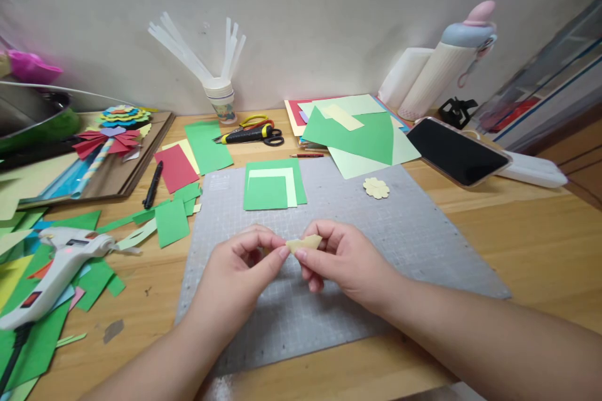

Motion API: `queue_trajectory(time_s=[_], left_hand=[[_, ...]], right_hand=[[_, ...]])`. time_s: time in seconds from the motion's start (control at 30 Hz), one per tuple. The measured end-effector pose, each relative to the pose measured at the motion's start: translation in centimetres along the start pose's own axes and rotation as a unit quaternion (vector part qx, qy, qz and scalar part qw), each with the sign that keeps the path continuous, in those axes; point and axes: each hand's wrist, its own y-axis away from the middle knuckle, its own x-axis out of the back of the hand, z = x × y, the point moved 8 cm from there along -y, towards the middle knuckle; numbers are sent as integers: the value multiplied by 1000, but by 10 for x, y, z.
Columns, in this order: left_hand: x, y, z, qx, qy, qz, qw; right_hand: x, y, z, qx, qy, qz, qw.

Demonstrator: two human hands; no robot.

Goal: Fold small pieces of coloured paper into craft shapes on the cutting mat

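Note:
A small piece of cream-coloured paper (305, 242), seemingly folded, is pinched between both hands above the grey cutting mat (376, 232). My left hand (247, 263) grips its left end with thumb and forefinger. At the other end, my right hand (345, 263) has its thumb in front and its fingers behind. Farther back on the mat lies a cream paper flower (376, 188) with a scalloped edge. Green and pale green paper squares (266, 193) are stacked on the mat beyond my left hand.
At left, a white hot glue gun (61, 269) rests on green paper scraps. Behind the mat are scissors (273, 136), a paper cup (221, 103) of white strips and paper sheets (371, 135). A phone (458, 150) and bottle (446, 66) stand at right.

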Motion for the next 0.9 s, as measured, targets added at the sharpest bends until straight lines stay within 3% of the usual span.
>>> queue_trajectory(time_s=[0.33,0.6,0.7,0.9], left_hand=[[-5,3,0,15,9,-36,999],[-4,3,0,10,33,-31,999],[-3,4,4,-16,-4,-22,1000],[-12,10,14,-89,-143,-68,983]], right_hand=[[-1,0,1,7,7,-8,1000],[-2,0,3,-4,-34,-18,999],[-1,-2,6,-14,-62,-24,998],[-8,0,9,-27,-83,-66,994]])
